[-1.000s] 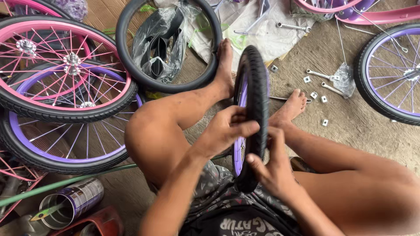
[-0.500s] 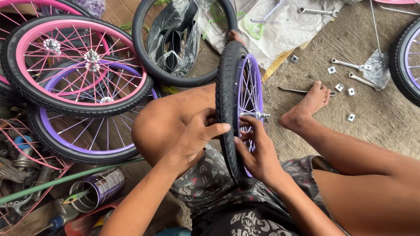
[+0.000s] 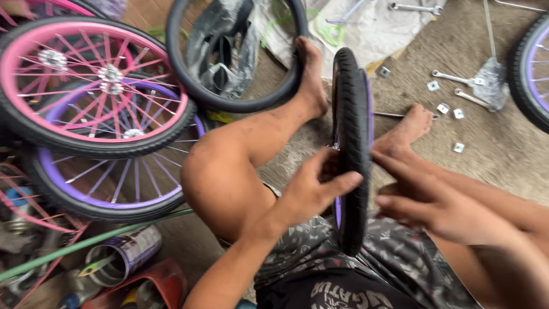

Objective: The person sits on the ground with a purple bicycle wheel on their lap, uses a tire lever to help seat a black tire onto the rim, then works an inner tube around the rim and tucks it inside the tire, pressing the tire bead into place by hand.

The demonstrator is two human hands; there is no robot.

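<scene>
A small bicycle wheel (image 3: 352,114) with a black tyre and purple rim stands upright between my knees, edge toward me. My left hand (image 3: 314,186) grips its left side, thumb pressed across the tread. My right hand (image 3: 426,197) sits against the tyre's right side with fingers stretched out flat, touching the sidewall. I sit on the ground with bare legs and feet on either side of the wheel.
A pink wheel (image 3: 86,86) lies stacked on a purple wheel (image 3: 108,183) at left. A loose black tyre (image 3: 229,51) with plastic wrap lies ahead. Spanners (image 3: 457,77) and nuts (image 3: 443,107) are scattered right, by another purple wheel (image 3: 532,68). A tin can (image 3: 123,254) lies lower left.
The wheel has turned from showing its spokes to edge-on. My right hand has come off the hub side and now lies flat against the tyre. The view shifted left.
</scene>
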